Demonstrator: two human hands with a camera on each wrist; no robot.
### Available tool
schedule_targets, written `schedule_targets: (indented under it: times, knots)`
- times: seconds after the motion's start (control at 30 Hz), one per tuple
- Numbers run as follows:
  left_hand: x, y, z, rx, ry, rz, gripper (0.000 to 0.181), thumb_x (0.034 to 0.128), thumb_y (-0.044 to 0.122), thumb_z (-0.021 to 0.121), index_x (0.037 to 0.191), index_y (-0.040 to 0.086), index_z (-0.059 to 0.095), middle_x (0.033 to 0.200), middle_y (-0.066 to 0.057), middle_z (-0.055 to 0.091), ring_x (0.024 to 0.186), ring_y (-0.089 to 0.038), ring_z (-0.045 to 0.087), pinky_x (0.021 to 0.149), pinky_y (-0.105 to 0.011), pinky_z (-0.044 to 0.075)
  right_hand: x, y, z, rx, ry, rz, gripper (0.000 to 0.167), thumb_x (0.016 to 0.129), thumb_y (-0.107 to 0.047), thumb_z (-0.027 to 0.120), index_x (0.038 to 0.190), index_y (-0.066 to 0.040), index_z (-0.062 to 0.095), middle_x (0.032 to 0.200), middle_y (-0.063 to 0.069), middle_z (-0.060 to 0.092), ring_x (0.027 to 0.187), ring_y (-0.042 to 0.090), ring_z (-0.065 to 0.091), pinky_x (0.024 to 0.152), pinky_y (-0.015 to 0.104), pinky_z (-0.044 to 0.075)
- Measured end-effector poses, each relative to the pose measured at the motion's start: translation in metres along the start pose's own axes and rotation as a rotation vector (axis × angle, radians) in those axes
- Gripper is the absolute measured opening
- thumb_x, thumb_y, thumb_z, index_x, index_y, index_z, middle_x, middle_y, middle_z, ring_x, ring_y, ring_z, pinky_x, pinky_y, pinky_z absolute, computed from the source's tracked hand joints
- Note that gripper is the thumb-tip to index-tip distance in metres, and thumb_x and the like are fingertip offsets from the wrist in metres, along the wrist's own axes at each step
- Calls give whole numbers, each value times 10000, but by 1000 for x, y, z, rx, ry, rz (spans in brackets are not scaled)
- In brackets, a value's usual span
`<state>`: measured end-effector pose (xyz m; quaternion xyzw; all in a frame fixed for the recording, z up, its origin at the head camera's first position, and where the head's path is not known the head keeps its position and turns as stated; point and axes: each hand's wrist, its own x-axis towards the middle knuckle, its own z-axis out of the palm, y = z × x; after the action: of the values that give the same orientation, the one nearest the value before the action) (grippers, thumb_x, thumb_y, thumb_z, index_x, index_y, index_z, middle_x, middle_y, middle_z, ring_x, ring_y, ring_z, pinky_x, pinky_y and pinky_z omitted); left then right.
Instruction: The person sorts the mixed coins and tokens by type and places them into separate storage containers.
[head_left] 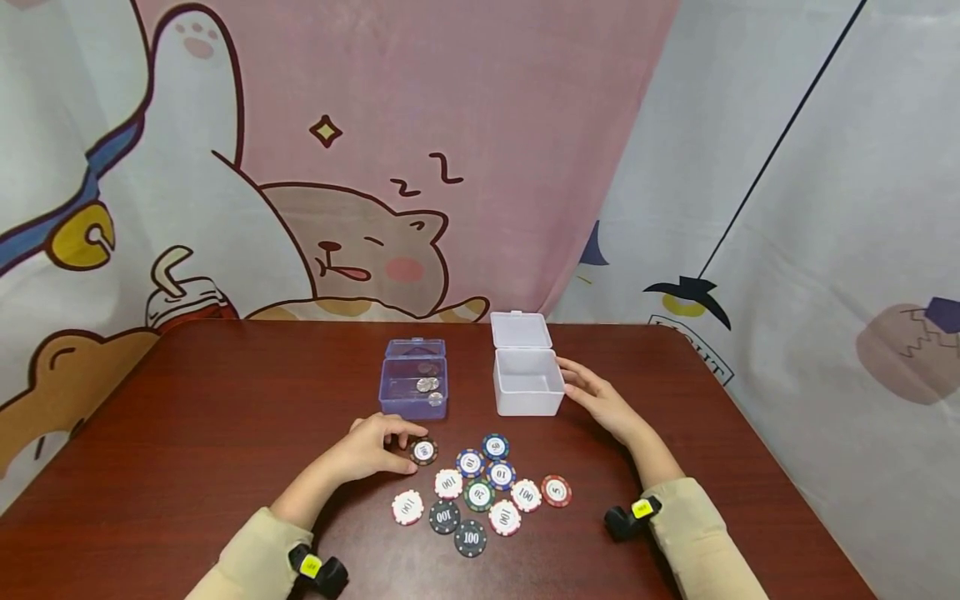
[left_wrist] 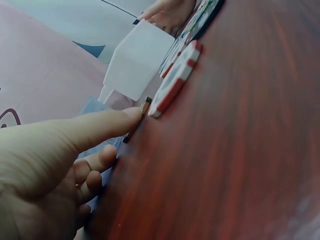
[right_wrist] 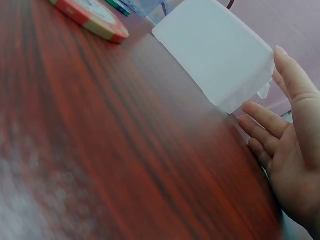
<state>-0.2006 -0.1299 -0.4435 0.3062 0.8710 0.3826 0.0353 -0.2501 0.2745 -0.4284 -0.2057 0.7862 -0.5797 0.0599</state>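
Observation:
My left hand has its thumb and index finger on either side of a dark brown poker chip, pinching it at the table top. In the left wrist view the thumb meets the edge of this chip. A translucent blue box with its lid up holds several silver coins and stands just beyond that hand. My right hand rests its fairly straight fingers against the right side of a white box, whose lid is raised. Inside the white box I see nothing.
Several poker chips lie flat between the arms, among them white, black, green, blue and red ones. The brown table ends at a printed cloth behind the boxes.

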Motion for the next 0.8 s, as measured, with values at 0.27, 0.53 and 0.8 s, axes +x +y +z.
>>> schedule_targets:
  times: [0.27, 0.53, 0.8]
  knots:
    - [0, 4, 8, 50, 83, -25, 372, 670, 236, 863, 1015, 148, 758, 694, 105, 514, 701, -75, 474, 708, -379, 249, 0, 0, 1, 12, 4, -3, 506, 984, -41, 497, 1463, -3, 339, 1382, 284, 433, 1272, 408, 397, 1023, 576, 275]
    - [-1, 6, 12, 84, 136, -42, 322, 642, 250, 877, 937, 170, 774, 670, 119, 503, 691, -77, 468, 722, -383, 269, 0, 1, 0, 5, 9, 0, 507, 981, -29, 495, 1463, -5, 341, 1380, 288, 434, 1276, 411, 393, 1022, 580, 275]
    - [0, 7, 14, 85, 154, -34, 300, 631, 263, 885, 896, 190, 764, 661, 119, 505, 708, -94, 464, 717, -385, 257, -1, 0, 0, 3, 4, -11, 502, 981, -26, 492, 1459, 3, 342, 1372, 286, 444, 1267, 407, 405, 1021, 573, 278]
